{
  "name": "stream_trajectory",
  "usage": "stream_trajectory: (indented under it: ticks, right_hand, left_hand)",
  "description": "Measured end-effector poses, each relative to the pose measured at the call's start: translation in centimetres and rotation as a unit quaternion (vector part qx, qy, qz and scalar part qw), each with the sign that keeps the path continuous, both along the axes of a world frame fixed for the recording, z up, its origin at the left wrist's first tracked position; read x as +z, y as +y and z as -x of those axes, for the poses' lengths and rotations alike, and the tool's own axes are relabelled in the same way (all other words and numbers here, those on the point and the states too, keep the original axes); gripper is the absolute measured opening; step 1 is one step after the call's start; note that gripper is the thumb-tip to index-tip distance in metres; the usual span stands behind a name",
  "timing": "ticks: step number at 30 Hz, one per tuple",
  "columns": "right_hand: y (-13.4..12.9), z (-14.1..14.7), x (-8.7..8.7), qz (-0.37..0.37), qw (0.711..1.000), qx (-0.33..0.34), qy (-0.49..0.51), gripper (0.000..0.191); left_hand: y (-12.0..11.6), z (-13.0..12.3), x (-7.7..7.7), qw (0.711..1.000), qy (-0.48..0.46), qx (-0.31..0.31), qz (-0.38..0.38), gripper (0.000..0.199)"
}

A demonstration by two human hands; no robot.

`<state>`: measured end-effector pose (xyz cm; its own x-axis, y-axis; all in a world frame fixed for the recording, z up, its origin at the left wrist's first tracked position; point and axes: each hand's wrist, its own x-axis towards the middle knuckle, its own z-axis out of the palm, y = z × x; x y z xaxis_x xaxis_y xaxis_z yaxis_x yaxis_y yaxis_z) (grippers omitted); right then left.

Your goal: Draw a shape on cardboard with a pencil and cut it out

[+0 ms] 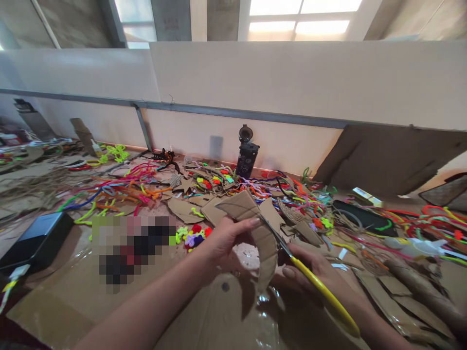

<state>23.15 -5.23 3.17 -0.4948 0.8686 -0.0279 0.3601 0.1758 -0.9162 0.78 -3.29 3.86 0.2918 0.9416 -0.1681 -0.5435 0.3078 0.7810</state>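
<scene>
A curved, crescent-like piece of brown cardboard is gripped by my left hand, its thumb lying on top near the upper part. Yellow-handled scissors are in my right hand, whose fingers wrap round the handles. The scissor blades point up and to the left and meet the cardboard just right of my left thumb. The lower end of the crescent hangs down between my two hands. How far apart the blades are is hard to tell.
Colourful pipe cleaners and cardboard scraps litter the table. A black bottle with its lid up stands by the white partition. A black box-like device lies at left, a glue bottle at right. Cardboard strips lie lower right.
</scene>
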Motion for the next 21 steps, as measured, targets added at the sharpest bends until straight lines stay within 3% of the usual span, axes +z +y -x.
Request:
stream_trajectory:
  ticks: [6, 12, 21]
  right_hand:
    - [0.09, -0.10, -0.07, -0.017, 0.999, 0.008, -0.026, 0.052]
    - [0.02, 0.34, 0.08, 0.006, 1.000, 0.029, 0.001, 0.058]
    - [-0.07, 0.03, -0.22, 0.029, 0.999, 0.016, 0.016, 0.048]
  left_hand:
    - [0.52, 0.17, 0.05, 0.996, 0.038, 0.064, -0.058, 0.044]
    - [0.12, -0.08, -0.21, 0.996, 0.077, 0.038, -0.031, 0.047]
    - [0.23, 0.08, -0.15, 0.998, 0.062, 0.019, -0.010, 0.047]
